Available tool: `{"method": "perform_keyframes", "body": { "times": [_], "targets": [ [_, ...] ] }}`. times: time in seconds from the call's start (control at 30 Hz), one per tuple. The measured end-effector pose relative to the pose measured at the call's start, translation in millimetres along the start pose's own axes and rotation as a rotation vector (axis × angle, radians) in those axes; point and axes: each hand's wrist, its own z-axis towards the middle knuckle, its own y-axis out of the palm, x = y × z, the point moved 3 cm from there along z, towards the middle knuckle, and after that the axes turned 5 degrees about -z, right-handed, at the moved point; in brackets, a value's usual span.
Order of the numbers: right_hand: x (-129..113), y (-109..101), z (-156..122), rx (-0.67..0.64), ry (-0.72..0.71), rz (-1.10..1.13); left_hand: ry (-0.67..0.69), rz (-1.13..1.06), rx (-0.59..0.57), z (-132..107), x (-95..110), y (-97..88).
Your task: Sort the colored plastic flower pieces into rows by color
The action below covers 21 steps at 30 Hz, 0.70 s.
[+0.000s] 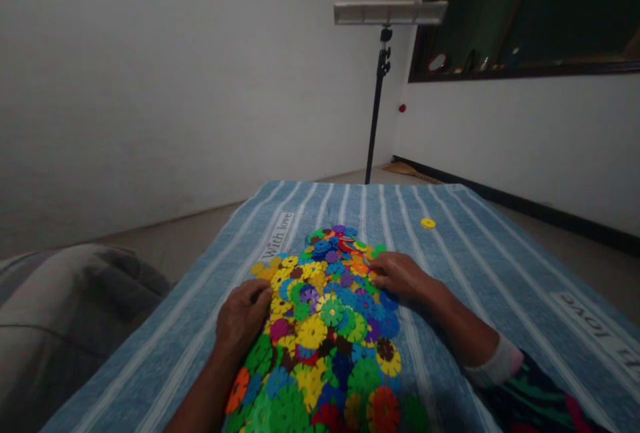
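Note:
A long heap of flower-shaped plastic discs (331,311) in many colours, notched round their rims, runs down the middle of the cloth. My left hand (243,313) rests against the heap's left edge, beside yellow discs (280,277). Its fingers are loosely bent, thumb a little apart, and no disc shows in its grasp. From the right, my right hand (401,275) reaches in, fingertips touching the heap by an orange disc (359,265). A small gap shows between its thumb and fingers. A single yellow disc (428,223) lies apart, farther back on the right.
A blue cloth (200,326) with white stripes and printed words covers the table. Behind its far edge stands a black stand (375,113) carrying a flat light panel (390,13). Grey fabric (75,313) bulges at the left. Walls and a dark window (540,13) lie beyond.

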Motion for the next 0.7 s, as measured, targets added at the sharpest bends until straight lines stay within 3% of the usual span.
{"method": "perform_keyframes", "body": {
  "times": [0.3, 0.5, 0.7],
  "targets": [
    [15.0, 5.0, 3.0, 0.048, -0.048, 0.083, -0.020, 0.023, -0.008, 0.0, 2.5, -1.0],
    [31.7, -1.6, 0.7, 0.058, 0.011, 0.147, -0.011, 0.009, -0.001, -0.9, 4.3, -1.6],
    [28.9, -4.0, -0.6, 0.021, 0.014, 0.110, 0.003, 0.011, -0.002, -0.8, 5.5, -2.3]
  ]
}}
